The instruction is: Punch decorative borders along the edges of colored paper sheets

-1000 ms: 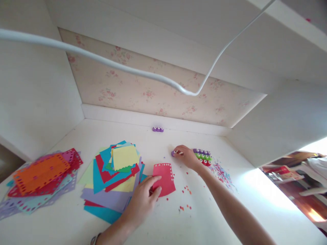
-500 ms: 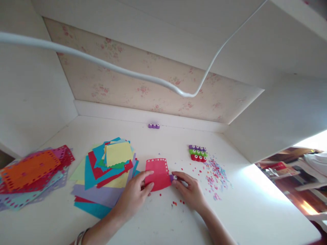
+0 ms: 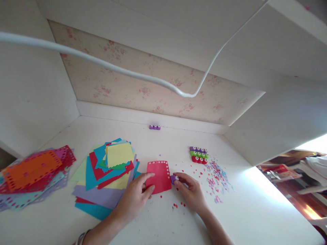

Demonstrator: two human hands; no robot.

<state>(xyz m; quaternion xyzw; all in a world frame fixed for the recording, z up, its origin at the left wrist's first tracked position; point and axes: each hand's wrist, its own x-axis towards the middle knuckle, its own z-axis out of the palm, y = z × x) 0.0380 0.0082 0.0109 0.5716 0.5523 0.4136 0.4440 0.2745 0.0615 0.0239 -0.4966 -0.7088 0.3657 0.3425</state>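
A red sheet of paper (image 3: 160, 178) with small punched holes along its top and upper right edge is gripped at its left side by my left hand (image 3: 138, 191), thumb on top. My right hand (image 3: 190, 190) pinches a small purple craft punch (image 3: 174, 179) beside the sheet's right edge; I cannot tell whether the two touch. Tiny red cut-outs (image 3: 175, 206) lie on the table below the punch. Beyond my right hand, purple, green and red punches (image 3: 198, 154) stand in rows.
Left of my hands is a pile of coloured paper (image 3: 120, 154). Farther left lie sheets with punched borders (image 3: 30, 170). Confetti (image 3: 217, 177) is scattered at the right. Several purple punches (image 3: 154, 127) stand by the back wall. A white cable (image 3: 143, 76) hangs across the view.
The purple punch has turned a little in my right hand at the sheet's right edge. The red sheet has straightened slightly. My left hand keeps its hold.
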